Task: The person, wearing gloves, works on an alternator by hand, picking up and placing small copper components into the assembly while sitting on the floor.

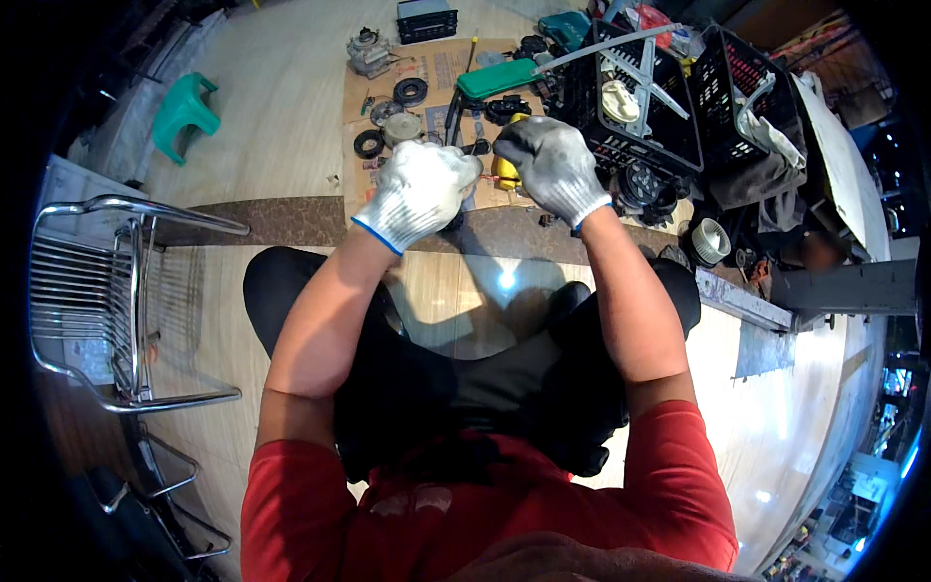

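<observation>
My left hand (pixel 417 189), in a white knit glove with a blue cuff edge, is closed in front of me above the cardboard. To its right is my right hand (pixel 555 165), in a glove with dark, dirty fingers, also closed. Their fingers point toward each other across a small gap. Whatever either hand grips is hidden by the gloves. A yellow object (pixel 506 173) shows just beside and below the right fingers. Beyond the hands, a round pale metal part (pixel 401 128) and black rings (pixel 410 92) lie on the cardboard sheet (pixel 364 87).
A green-headed tool (pixel 497 80) lies past the hands. Black plastic crates (pixel 669 145) with parts stand at the right, near a white fan wheel (pixel 711 242). A green stool (pixel 186 114) and a metal chair (pixel 136 301) are on the left.
</observation>
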Demonstrator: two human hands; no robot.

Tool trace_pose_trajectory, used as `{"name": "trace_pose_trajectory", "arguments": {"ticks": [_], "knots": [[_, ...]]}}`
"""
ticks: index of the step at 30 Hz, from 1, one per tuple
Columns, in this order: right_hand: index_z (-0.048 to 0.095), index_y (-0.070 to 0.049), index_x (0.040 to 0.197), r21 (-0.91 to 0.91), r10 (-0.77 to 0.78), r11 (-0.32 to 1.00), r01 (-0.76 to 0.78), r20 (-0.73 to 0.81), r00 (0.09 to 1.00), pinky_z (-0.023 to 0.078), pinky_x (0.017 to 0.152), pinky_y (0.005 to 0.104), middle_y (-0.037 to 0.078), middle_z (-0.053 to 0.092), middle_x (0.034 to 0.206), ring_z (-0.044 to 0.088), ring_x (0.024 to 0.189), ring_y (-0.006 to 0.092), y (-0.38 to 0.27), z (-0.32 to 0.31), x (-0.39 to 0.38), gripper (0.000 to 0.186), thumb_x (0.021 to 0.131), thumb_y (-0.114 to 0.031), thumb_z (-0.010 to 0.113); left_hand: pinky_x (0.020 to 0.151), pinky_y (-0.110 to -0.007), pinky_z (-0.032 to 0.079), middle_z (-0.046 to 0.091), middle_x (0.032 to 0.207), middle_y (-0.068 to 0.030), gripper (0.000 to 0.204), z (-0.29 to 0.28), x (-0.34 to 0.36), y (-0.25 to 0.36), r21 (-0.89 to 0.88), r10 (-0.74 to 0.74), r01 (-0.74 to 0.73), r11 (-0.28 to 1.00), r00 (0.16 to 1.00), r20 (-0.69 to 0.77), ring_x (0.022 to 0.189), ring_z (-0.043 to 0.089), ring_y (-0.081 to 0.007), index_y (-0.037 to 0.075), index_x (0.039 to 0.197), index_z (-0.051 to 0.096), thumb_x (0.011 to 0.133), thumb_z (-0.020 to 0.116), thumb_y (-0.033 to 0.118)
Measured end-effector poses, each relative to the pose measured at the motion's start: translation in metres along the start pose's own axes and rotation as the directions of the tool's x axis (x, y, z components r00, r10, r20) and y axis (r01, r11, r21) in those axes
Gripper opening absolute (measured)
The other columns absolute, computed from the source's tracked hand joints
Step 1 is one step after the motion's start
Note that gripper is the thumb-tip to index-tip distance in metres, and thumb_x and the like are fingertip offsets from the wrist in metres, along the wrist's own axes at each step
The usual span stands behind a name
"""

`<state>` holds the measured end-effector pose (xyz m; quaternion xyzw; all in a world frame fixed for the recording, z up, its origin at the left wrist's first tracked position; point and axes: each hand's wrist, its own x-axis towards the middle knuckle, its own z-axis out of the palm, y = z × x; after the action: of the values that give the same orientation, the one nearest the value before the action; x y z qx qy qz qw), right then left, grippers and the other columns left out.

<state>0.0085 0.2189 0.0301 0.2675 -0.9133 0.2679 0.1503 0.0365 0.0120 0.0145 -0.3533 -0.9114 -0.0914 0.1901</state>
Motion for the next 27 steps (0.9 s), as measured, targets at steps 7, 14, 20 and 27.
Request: {"name": "trace_pose_trajectory", "arguments": {"ticks": [7, 14, 20, 27], "knots": [[0.071, 0.003, 0.096, 0.662, 0.295, 0.608, -0.438, 0.324, 0.899, 0.051, 0.073, 0.0288, 0.010, 0.072, 0.089, 0.066, 0.078, 0.0158, 0.020, 0.006, 0.000, 0.024, 0.088, -0.020, 0.067, 0.073, -0.042, 0.052, 0.068, 0.085, -0.0190, 0.021, -0.023, 0.003, -0.005, -0.602, -0.198, 0.219, 0.768, 0.975, 0.102, 0.082, 0.066, -0.0355, 0.001, 0.095, 0.069, 0.091, 0.059, 0.019], [0.070, 0.002, 0.099, 0.827, 0.421, 0.415, -0.380, 0.196, 0.886, 0.042, 0.059, 0.0227, 0.000, 0.063, 0.078, 0.051, 0.065, 0.0062, 0.002, 0.020, 0.000, 0.019, 0.095, -0.016, 0.063, 0.067, -0.034, 0.052, 0.069, 0.084, -0.0153, 0.029, -0.014, 0.004, -0.001, -0.811, -0.490, 0.351, 0.468, 0.867, 0.092, 0.072, 0.067, -0.0242, -0.002, 0.100, 0.068, 0.097, 0.056, 0.024], [0.071, 0.002, 0.094, 0.456, 0.292, 0.869, -0.194, -0.155, 0.944, 0.051, 0.078, 0.0382, 0.019, 0.071, 0.092, 0.068, 0.086, 0.0338, -0.017, 0.017, 0.003, 0.025, 0.085, -0.021, 0.067, 0.070, -0.036, 0.051, 0.071, 0.086, -0.0145, 0.029, 0.000, 0.007, -0.001, -0.806, -0.678, 0.423, 0.413, 0.734, 0.038, 0.077, 0.068, -0.0243, 0.001, 0.100, 0.070, 0.097, 0.055, 0.025], [0.069, -0.005, 0.089, -0.268, -0.291, 0.938, 0.220, -0.268, 0.918, 0.050, 0.091, 0.0477, 0.013, 0.068, 0.089, 0.065, 0.088, 0.0346, -0.014, 0.005, 0.006, 0.012, 0.081, -0.014, 0.070, 0.069, -0.042, 0.052, 0.069, 0.082, -0.0165, 0.025, 0.007, 0.008, -0.002, -0.538, -0.567, 0.439, 0.720, 0.818, -0.091, 0.078, 0.067, -0.0352, 0.004, 0.092, 0.070, 0.095, 0.054, 0.023]]}}
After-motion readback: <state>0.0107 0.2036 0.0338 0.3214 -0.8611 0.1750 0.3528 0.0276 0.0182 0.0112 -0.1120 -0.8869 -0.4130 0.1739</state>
